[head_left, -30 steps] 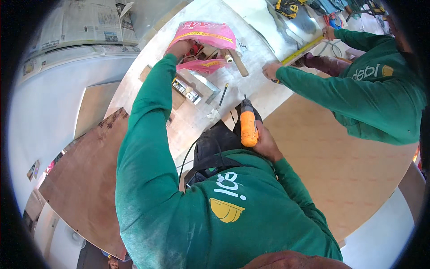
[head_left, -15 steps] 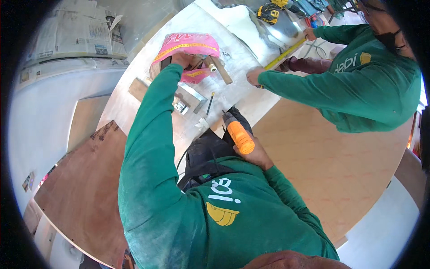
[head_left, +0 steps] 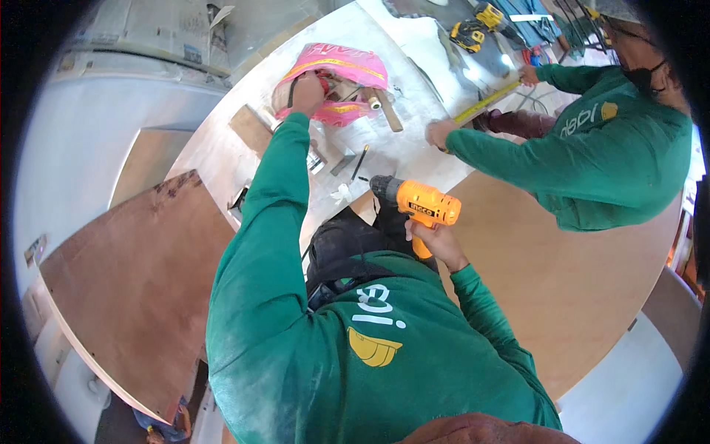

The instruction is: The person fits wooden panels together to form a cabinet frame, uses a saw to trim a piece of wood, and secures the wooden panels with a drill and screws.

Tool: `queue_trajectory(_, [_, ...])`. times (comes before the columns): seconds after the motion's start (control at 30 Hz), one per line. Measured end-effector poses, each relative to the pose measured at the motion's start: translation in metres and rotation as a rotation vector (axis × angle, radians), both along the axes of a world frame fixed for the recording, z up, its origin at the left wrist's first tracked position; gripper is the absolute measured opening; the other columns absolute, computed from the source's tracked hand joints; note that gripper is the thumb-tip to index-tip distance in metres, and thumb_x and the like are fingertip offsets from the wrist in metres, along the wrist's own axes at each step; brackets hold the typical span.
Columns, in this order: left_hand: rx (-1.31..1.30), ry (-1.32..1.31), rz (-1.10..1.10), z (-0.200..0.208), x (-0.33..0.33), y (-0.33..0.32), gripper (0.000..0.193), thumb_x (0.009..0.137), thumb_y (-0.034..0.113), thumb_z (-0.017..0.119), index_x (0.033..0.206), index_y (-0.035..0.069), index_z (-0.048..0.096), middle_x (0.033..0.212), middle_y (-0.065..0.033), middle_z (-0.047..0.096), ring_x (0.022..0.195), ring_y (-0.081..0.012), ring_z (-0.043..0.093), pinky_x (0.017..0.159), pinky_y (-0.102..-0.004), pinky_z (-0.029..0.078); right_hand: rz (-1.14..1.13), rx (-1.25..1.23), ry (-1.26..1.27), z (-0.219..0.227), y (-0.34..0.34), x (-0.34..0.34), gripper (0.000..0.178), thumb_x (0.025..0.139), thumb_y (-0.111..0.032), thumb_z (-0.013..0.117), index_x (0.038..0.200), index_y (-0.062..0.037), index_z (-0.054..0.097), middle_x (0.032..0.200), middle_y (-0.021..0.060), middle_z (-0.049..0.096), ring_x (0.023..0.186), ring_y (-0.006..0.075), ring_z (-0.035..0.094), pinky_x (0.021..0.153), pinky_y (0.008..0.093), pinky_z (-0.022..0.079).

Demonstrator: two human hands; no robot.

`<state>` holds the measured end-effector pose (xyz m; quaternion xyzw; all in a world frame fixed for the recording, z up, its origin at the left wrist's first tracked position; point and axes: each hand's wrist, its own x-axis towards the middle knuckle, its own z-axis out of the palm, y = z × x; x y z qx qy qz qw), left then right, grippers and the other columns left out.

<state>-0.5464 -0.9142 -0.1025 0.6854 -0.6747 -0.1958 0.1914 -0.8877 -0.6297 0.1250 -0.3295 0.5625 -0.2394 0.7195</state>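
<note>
In my right hand is an orange-and-black cordless drill, gripped by its handle, its chuck pointing left over the table. My left hand reaches into the mouth of a pink-and-yellow plastic bag. Its fingers look closed, next to something red and a dark curved strip; what they hold is hard to make out. A wooden strip and a round-ended fitting stick out of the bag. In front of it lie a dark pencil-like stick and a wood block.
On my right a co-worker in a green shirt holds a yellow measuring tape over the table. A yellow-and-black power tool lies at the back. Brown boards stand at left and right.
The drill has swung from pointing away to pointing left, more side-on. My left hand has drawn back toward the bag's opening and shows more. The whole view has shifted slightly.
</note>
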Motion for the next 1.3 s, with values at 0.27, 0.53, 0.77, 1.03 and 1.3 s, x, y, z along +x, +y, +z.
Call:
queue_trajectory(0.27, [0.546, 1.820, 0.713, 0.095, 0.025, 0.197, 0.054, 0.100, 0.062, 0.057, 0.110, 0.009, 0.059, 0.065, 0.0056, 0.042, 0.054, -0.0091, 0.042, 0.054, -0.0239, 0.039, 0.103, -0.199, -0.178, 0.004, -0.031, 0.054, 0.024, 0.097, -0.006, 0.063, 0.120, 0.0003, 0.063, 0.088, 0.0031, 0.067, 0.079, 0.0133, 0.067, 0.071, 0.0307, 0.055])
queue_trajectory(0.53, [0.010, 2.153, 0.536, 0.258, 0.002, 0.229, 0.041, 0.095, 0.049, 0.072, 0.103, 0.010, 0.063, 0.090, -0.0012, 0.063, 0.083, -0.0140, 0.059, 0.080, -0.0354, 0.053, 0.234, -0.010, -0.437, 0.027, -0.044, 0.158, 0.031, 0.097, -0.012, 0.067, 0.126, -0.0021, 0.064, 0.088, 0.0038, 0.069, 0.076, 0.0151, 0.068, 0.069, 0.0315, 0.057])
queue_trajectory(0.77, [-0.210, 2.252, 0.820, 0.312, 0.034, 0.234, 0.035, 0.092, 0.036, 0.080, 0.078, 0.014, 0.057, 0.070, -0.0026, 0.058, 0.066, -0.0169, 0.058, 0.070, -0.0357, 0.054, 0.316, -0.322, -0.297, 0.061, -0.044, 0.209, 0.024, 0.101, -0.023, 0.067, 0.113, -0.0028, 0.064, 0.081, 0.0061, 0.067, 0.070, 0.0160, 0.068, 0.062, 0.0324, 0.058])
queue_trajectory(1.03, [-0.202, 2.210, 0.877, 0.304, 0.067, 0.264, 0.039, 0.094, 0.033, 0.075, 0.068, 0.017, 0.052, 0.063, 0.0000, 0.054, 0.059, -0.0170, 0.055, 0.065, -0.0355, 0.053, 0.697, -0.884, 0.008, 0.064, -0.042, 0.217, 0.029, 0.094, -0.018, 0.073, 0.118, -0.0022, 0.068, 0.100, 0.0083, 0.072, 0.087, 0.0200, 0.069, 0.079, 0.0357, 0.055])
queue_trajectory(1.3, [-0.073, 2.404, 0.551, 0.311, 0.065, 0.291, 0.034, 0.100, 0.028, 0.065, 0.072, 0.016, 0.051, 0.065, 0.0046, 0.049, 0.060, -0.0074, 0.051, 0.063, -0.0276, 0.050, 0.797, -1.099, -0.206, 0.048, -0.031, 0.217, 0.035, 0.087, -0.010, 0.077, 0.119, -0.0024, 0.067, 0.107, 0.0136, 0.071, 0.096, 0.0337, 0.068, 0.084, 0.0395, 0.054])
